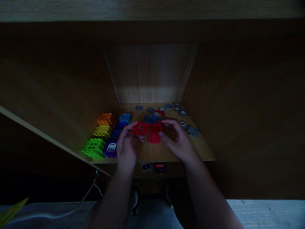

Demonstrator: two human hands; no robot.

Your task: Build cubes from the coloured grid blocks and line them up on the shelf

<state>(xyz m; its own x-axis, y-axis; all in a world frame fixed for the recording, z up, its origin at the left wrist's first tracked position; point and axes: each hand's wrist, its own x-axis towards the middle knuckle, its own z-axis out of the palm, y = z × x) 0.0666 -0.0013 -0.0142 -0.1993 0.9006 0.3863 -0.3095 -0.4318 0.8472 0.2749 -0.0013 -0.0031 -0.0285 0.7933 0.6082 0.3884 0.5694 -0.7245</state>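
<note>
My left hand (126,144) pinches a red building panel (140,128) with a window cut-out, held just left of a red stack. That stack of red interlocking panels (154,137) stands on the wooden shelf. My right hand (177,138) is curved round its right side, thumb at the front edge and forefinger near the back corner. Behind the hands lies a loose pile of blue panels (152,119), with a red panel (160,112) and a white window piece (157,114) on or beside it.
On the left are orange (106,119), yellow (103,130), green (94,148), light blue (125,118) and purple stacks (110,149). Grey panels (192,130) lie right and at the back. Cabinet walls (238,111) enclose both sides. Below the shelf is a phone (160,167) with a cable.
</note>
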